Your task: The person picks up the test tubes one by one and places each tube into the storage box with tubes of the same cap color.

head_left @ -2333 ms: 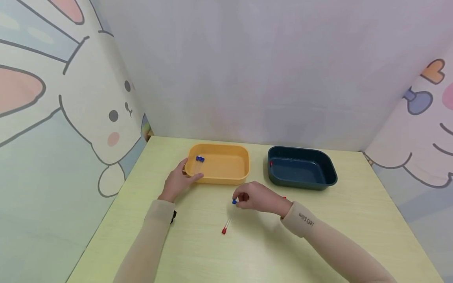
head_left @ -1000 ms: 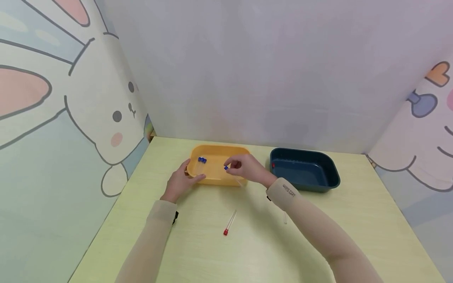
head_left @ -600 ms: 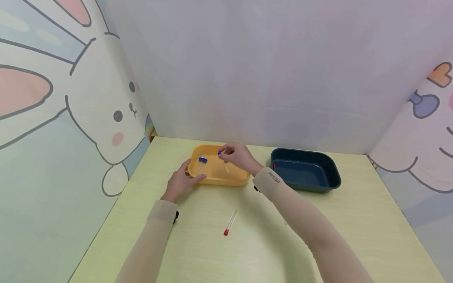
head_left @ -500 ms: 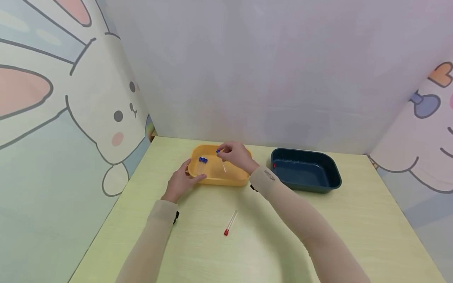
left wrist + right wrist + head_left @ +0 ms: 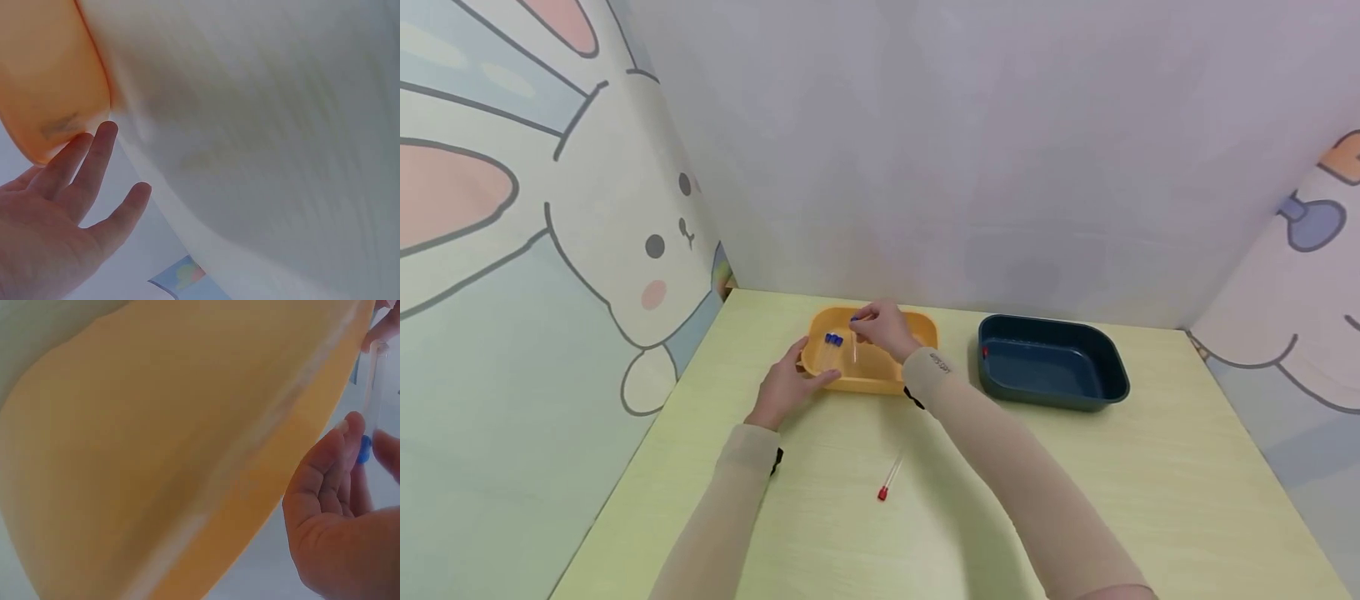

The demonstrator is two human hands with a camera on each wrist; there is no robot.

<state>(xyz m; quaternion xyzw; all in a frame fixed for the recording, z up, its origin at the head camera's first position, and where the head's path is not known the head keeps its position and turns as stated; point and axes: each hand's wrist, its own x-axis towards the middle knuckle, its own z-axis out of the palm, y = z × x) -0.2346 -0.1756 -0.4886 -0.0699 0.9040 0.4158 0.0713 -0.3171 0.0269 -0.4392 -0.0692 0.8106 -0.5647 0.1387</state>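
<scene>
My right hand pinches a clear test tube by its blue cap. In the head view the tube hangs cap up over the yellow tray, its lower end inside the rim outline. Left of it, several blue-capped tubes lie side by side in the tray. My left hand holds the tray's near left corner, thumb on the front rim and fingers along the outer left side. The left wrist view shows those fingertips at the tray wall. A red-capped tube lies on the table nearer me.
To the right of the tray stands a dark blue basin, with a red cap showing by its left wall. A pale curtain rises behind the light wooden table. Printed rabbit cloth covers the left side.
My right hand has carried the blue-capped tube from above the table leftward and away from me, over the yellow tray. My left hand has stayed at the tray corner.
</scene>
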